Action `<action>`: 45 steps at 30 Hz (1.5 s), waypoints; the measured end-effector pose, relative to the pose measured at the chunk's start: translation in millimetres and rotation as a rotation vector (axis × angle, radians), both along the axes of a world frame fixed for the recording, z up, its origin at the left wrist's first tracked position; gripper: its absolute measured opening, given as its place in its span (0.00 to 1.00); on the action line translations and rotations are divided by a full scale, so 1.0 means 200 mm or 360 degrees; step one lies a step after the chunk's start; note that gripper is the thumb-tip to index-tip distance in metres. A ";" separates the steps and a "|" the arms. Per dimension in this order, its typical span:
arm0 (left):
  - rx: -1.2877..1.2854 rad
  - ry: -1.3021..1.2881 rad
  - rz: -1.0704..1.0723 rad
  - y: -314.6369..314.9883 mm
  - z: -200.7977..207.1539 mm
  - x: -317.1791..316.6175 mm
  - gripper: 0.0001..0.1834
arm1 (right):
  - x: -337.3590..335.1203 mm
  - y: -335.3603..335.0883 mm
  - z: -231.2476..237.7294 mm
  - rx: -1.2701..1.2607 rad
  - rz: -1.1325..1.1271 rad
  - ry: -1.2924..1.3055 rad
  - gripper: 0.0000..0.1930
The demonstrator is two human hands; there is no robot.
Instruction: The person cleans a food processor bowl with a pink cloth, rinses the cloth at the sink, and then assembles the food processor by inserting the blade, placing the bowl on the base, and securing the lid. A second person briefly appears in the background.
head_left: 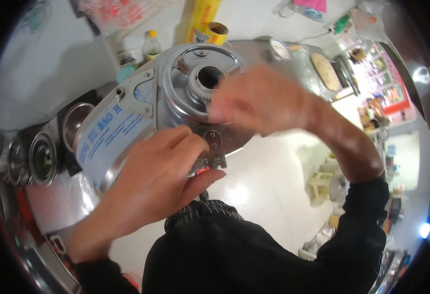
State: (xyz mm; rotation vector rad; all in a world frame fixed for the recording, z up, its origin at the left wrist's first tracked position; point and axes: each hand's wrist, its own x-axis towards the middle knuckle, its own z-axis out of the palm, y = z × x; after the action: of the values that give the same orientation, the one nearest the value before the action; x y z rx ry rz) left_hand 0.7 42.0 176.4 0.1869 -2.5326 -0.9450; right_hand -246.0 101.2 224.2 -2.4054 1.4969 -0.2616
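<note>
A round metal machine (176, 85) stands before me, with a toothed ring around a dark central opening (210, 77). A wing nut (202, 37) sits at its far rim. My left hand (158, 169) has its fingers curled over the machine's near edge, beside a metal bracket with holes (215, 143); its thumb sticks out below. Over the right side of the toothed ring is my right hand (264, 100), smeared by motion; its fingers look bent, but whether they hold anything is hidden. A pale, printed plate (112, 125) covers the machine's left part.
Metal bowls (42, 157) line the left side. Behind the machine stand a yellow-capped bottle (151, 45) and a yellow roll (217, 33). A white bowl (279, 49) and a pale, long oval thing (324, 72) rest on the right counter. A stool (321, 183) stands on the floor.
</note>
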 end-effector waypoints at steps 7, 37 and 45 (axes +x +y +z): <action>0.0158 0.0113 0.0806 0.38 -0.24 -0.07 0.14 | 0.13 0.24 -0.17 0.0083 0.0111 0.0492 0.23; 0.0284 -0.0270 0.0226 0.12 -0.20 -0.07 0.12 | 0.25 0.30 -0.20 0.0020 -0.0137 0.0789 0.31; 0.0343 -0.0299 -0.0018 0.05 -0.17 -0.07 0.10 | 0.32 0.33 -0.22 0.0042 -0.0399 0.0824 0.31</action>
State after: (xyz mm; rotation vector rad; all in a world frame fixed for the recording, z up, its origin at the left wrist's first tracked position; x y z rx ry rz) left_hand -13.8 51.3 141.8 0.3407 -2.5971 -1.2590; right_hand -181.7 166.5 180.3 -2.3712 2.0033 0.3586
